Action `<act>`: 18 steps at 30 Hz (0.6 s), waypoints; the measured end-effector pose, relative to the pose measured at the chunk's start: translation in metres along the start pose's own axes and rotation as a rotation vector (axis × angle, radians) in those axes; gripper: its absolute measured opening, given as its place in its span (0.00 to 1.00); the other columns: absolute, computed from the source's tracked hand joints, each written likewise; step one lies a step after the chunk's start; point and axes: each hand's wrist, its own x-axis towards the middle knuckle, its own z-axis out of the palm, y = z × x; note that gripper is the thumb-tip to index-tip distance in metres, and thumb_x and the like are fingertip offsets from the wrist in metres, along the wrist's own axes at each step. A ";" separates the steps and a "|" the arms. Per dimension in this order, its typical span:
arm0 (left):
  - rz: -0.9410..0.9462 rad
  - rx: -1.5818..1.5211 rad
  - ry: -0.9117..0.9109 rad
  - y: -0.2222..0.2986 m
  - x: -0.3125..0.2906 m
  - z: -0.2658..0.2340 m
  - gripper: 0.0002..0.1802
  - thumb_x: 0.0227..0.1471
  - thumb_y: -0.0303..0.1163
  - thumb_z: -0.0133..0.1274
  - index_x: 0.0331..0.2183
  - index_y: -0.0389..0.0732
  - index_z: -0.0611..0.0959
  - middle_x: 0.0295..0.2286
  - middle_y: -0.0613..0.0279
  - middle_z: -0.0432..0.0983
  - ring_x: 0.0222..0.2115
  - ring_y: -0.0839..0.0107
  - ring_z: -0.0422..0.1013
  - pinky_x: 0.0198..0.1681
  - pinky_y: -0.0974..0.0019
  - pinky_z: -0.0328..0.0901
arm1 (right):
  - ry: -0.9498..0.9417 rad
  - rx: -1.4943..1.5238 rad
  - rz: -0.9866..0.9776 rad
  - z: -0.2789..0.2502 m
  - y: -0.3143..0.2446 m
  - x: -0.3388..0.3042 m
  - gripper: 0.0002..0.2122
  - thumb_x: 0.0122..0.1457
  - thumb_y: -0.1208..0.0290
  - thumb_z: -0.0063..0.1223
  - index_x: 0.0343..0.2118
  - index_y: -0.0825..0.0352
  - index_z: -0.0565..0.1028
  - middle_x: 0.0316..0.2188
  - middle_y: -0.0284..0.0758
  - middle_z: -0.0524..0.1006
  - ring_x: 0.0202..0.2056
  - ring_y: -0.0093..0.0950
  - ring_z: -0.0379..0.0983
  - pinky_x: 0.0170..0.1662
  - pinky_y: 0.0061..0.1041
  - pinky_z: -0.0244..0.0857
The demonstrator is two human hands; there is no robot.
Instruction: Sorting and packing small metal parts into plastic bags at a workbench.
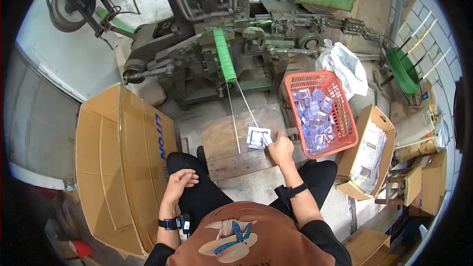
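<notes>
Right now, taking twelve as straight ahead of the seated worker, I am watching the right hand (pixel 282 149) reaching out toward twelve, its thumb and fingers gripping a small square clear piece (pixel 256 139) by the edge at three; a pale glint is blurring the exact spot where the fingertips are meeting it. The piece is showing over a wooden board (pixel 217 140), near the lower end of one of two thin metal rods (pixel 235 130) that are slanting down from a dark, greasy machine (pixel 197 0) at twelve. Higher up, a row of green pieces (pixel 224 55) is sitting packed tight along those rods. The left hand (pixel 182 183) is resting at ten, over the left thigh, its fingers loosely curled and holding nothing that I am seeing. Both wrists are wearing black straps (pixel 290 191). At one o'clock a red plastic basket (pixel 351 140) is holding a heap of clear, violet-tinted pieces (pixel 315 113), and a white plastic bag (pixel 345 71) is lying just beyond it. Just beside the basket, at two, an open carton (pixel 387 165) is holding printed papers (pixel 370 155), while at ten a big cardboard box (pixel 123 167) is standing near the worker's left knee.
</notes>
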 end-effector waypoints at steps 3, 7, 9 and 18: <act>-0.058 -0.119 0.031 -0.010 -0.001 0.000 0.13 0.57 0.31 0.45 0.41 0.34 0.76 0.34 0.55 0.77 0.33 0.69 0.75 0.35 0.71 0.69 | -0.111 -0.049 0.201 0.013 0.000 -0.016 0.29 0.49 0.52 0.53 0.44 0.76 0.68 0.25 0.56 0.75 0.31 0.50 0.74 0.35 0.46 0.66; -0.057 -0.146 -0.009 -0.009 0.004 0.010 0.13 0.56 0.31 0.45 0.41 0.34 0.76 0.33 0.55 0.77 0.31 0.70 0.75 0.34 0.72 0.68 | -0.083 0.138 0.180 0.064 0.037 -0.010 0.19 0.48 0.63 0.57 0.35 0.76 0.74 0.23 0.52 0.76 0.27 0.43 0.76 0.30 0.37 0.67; -0.027 -0.150 0.006 -0.011 0.003 0.011 0.13 0.56 0.31 0.45 0.40 0.34 0.76 0.33 0.55 0.77 0.31 0.70 0.75 0.34 0.72 0.69 | -0.016 0.478 0.273 0.059 0.031 -0.007 0.11 0.45 0.72 0.57 0.31 0.72 0.74 0.23 0.49 0.75 0.28 0.42 0.74 0.33 0.35 0.66; -0.144 -0.216 0.041 -0.047 -0.004 0.003 0.14 0.57 0.32 0.45 0.41 0.33 0.76 0.33 0.54 0.77 0.32 0.70 0.75 0.34 0.72 0.69 | -0.159 0.199 -0.139 0.008 0.036 0.060 0.11 0.50 0.77 0.49 0.38 0.68 0.75 0.30 0.45 0.77 0.34 0.36 0.75 0.39 0.29 0.66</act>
